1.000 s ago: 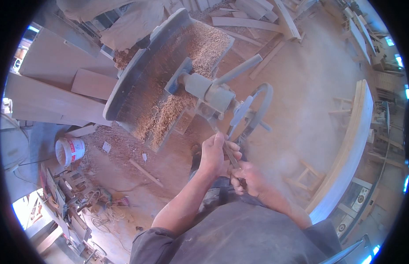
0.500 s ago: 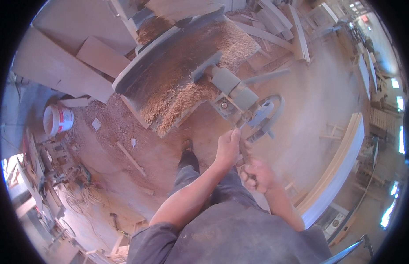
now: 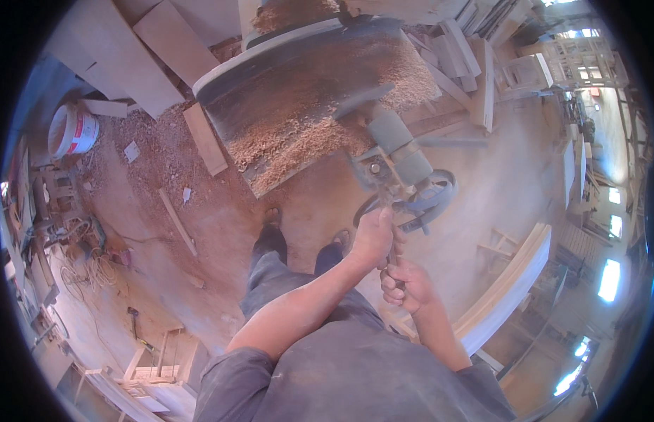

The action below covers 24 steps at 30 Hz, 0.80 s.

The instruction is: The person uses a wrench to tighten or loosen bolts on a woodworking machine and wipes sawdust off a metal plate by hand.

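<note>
My left hand (image 3: 372, 235) and right hand (image 3: 405, 285) both grip a slim tool (image 3: 391, 247) at the machine's shaft (image 3: 383, 172); adjusting appears underway, calling next for steady turning force.

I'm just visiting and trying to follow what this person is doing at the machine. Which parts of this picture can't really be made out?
Head view only:
- The tool gripped by the left hand and right hand: mostly hidden in the fists, its kind unclear.
- Where it meets the machine head: blurred.
- The table surface: buried under shavings.
- The far workshop at right: too small, bent by the lens.
- The person's feet: partly hidden by the left forearm.
</note>
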### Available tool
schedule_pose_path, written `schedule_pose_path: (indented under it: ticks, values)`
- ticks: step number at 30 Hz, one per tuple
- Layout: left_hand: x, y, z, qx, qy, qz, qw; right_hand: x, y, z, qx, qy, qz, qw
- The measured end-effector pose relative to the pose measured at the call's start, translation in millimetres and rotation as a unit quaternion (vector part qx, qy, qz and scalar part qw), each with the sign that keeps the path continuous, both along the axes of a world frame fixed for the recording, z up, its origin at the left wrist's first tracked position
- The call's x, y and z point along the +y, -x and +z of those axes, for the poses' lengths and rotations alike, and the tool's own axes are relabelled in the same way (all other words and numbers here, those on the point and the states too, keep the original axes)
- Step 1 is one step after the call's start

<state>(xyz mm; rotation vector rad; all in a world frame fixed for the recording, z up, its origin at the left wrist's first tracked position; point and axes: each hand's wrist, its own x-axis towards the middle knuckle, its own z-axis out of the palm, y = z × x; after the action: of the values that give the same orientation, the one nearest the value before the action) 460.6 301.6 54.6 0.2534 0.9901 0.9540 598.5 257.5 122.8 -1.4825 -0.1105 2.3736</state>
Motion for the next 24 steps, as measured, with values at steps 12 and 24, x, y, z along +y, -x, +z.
schedule_pose_path:
  ticks: [12,24]
  values:
    - [-10.6,-26.3,-15.1,0.258,-0.092,0.033,0.961,2.7,-6.7,-1.9,-0.056,-0.013,0.021,0.998]
    - [-8.8,-38.1,-11.0,0.303,-0.147,0.085,0.938,15.2,-7.2,11.6,-0.162,-0.094,0.073,0.980]
